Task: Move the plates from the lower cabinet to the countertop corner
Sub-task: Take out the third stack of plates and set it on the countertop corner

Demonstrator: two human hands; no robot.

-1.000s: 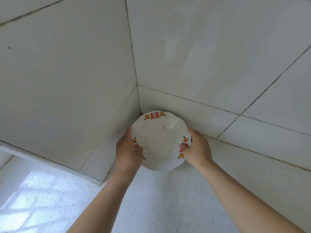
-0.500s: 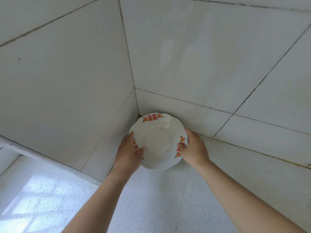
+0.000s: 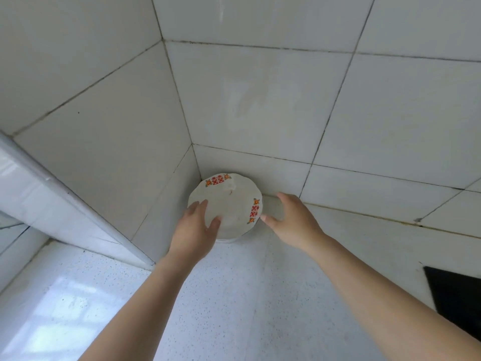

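A white plate with red and orange rim marks rests on the speckled countertop, tucked into the corner where the two tiled walls meet. A second rim shows just under its near edge. My left hand hovers over the plate's left side, fingers spread and thumb over the rim; I cannot tell if it touches. My right hand is open just right of the plate, thumb tip close to the rim, holding nothing.
White tiled walls close in behind and left of the corner. A white ledge edge runs diagonally at the left. A black stove-top corner lies at the right on the countertop.
Both hands held the plate by its sides before; now the plate sits in the corner, the right hand has come off it and the left has loosened and lifted.
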